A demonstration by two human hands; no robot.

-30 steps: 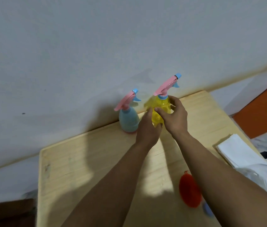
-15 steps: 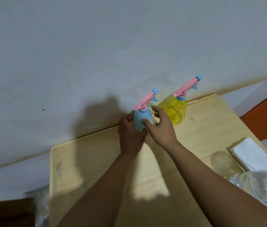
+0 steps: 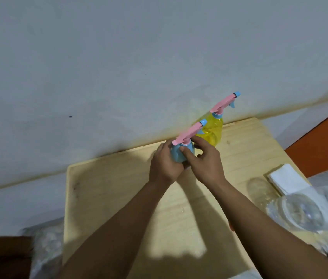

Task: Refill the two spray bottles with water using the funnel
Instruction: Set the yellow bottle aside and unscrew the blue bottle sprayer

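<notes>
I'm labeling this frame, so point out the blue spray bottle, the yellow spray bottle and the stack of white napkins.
blue spray bottle (image 3: 176, 156): head view, on its blue body between the hands.
yellow spray bottle (image 3: 213, 130): head view, on its translucent body.
stack of white napkins (image 3: 286, 179): head view, on the top sheet.

**One head-worn view, looking forward and down**

A single wide-angle camera sits on the person's head, tilted down over the pale wooden tabletop (image 3: 118, 198) and facing the plain grey-white wall (image 3: 118, 57) behind it. Both bare forearms enter from the bottom edge and meet near the frame's centre, where the left hand (image 3: 166, 165) and right hand (image 3: 205, 164) are close enough to show single fingers. The wall fills the upper half; the table's far edge runs slanted, so the view is rolled. Edges are blurred. No second view shares the scene
</notes>
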